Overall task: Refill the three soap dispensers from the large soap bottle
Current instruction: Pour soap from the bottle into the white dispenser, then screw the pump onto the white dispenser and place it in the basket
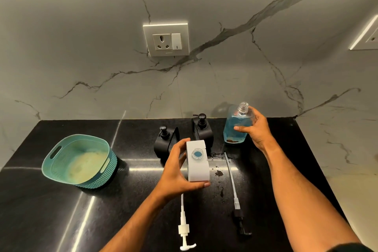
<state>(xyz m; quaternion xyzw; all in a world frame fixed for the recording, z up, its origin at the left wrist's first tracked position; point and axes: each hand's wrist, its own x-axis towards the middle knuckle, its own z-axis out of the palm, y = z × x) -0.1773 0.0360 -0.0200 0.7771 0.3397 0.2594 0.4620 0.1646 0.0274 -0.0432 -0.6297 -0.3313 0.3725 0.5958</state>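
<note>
- Three dispensers are in view: a white dispenser (198,162) is gripped by the left hand (177,172), with thumb and fingers wrapped round its sides, probably to keep it from sliding or tipping while soap goes in.
- Its round fill opening (197,153) faces up just beside the left thumb; blue is seen through it, though the level cannot be judged.
- The large soap bottle (235,127) is held by the right hand (255,129), fingers curled round its far side and thumb across the front; it stands upright on the black counter (61,210), uncapped, with blue soap inside.
- Beyond the left-hand grip, two black dispensers (166,141) (202,129) stand with their pumps on, apparently waiting their turn or already closed up.
- Nearer the person than the left hand, a white pump (184,229) lies flat on the counter; a second pump with a clear tube and black head (235,196) lies between the two forearms, both laid aside so that the necks stay open.
- Small wet spots (218,173) are seen just beside the white dispenser, which suggests spilling is a risk.
- A teal basket (51,161) sits well apart from the left grip.
</note>
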